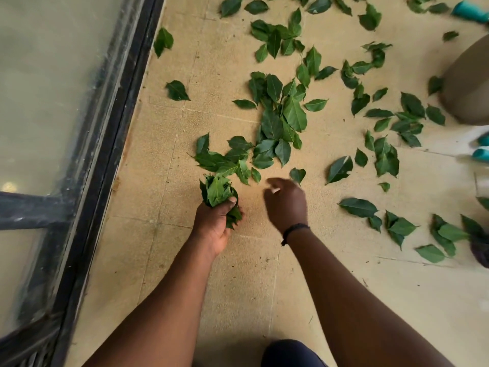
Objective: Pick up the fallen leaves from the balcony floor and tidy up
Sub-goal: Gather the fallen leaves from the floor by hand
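Here, step in hand: gathering loose leaves into one fist, judging by how things lie.
Left hand (215, 221): fingers and thumb curled round a bunch of leaves (218, 192), held just above the floor (238, 274).
Right hand (285, 201): over bare tile beside the bunch; fingers look loosely bent and hold nothing, though motion blur makes this uncertain.
Nearest leaves: a small cluster (225, 157) just beyond both hands, joined to a bigger heap (280, 115) farther out.
Remaining leaves: scattered widely to the right and far side, some near a brown pot (468, 80); most of the job is undone.
Doing it well: rake the nearest cluster together with the free fingers, pinch several at once, and tuck them stem-first into the fist before it overfills.
Risk: the bunch already bulges, so more may slip out.
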